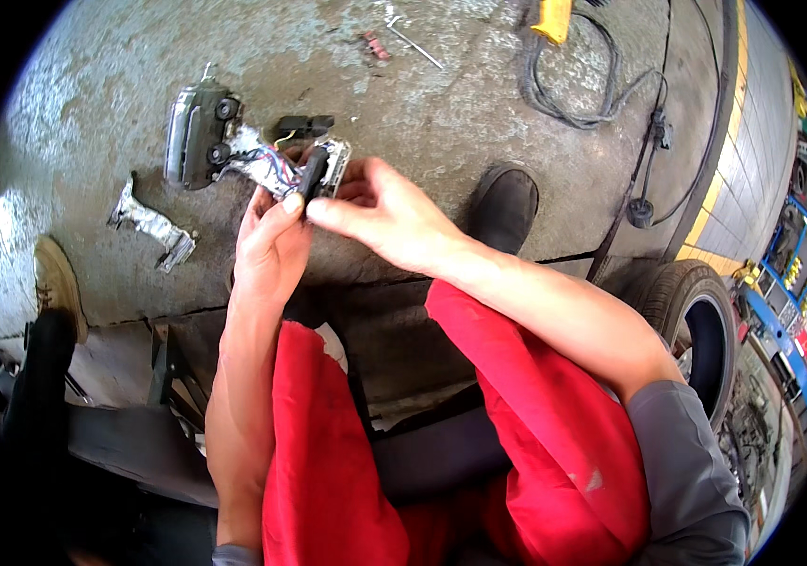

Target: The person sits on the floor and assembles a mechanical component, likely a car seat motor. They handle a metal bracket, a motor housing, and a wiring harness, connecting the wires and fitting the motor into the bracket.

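Both hands are closed on a wired part (271, 167), a whitish, grimy frame with red and blue wires running along it. A black oblong block (314, 172) sits at its right end, beside a pale ribbed edge. My left hand (274, 231) grips it from below, the thumb pressed against the block. My right hand (380, 208) pinches the right end; the thumb is in front and the other fingers are partly hidden behind. Just left lies a dark grey body (198, 137) like a toy vehicle, with black wheels. Another black piece (304, 125) shows beyond the wired part.
A loose whitish bracket (153, 224) lies on the concrete floor at left. Farther off are a small red piece (375, 45) and a thin metal rod (415, 42). A yellow-handled tool (552, 21) with a coiled cable (573, 118) lies far right. A tyre (696, 321) stands near my right arm.
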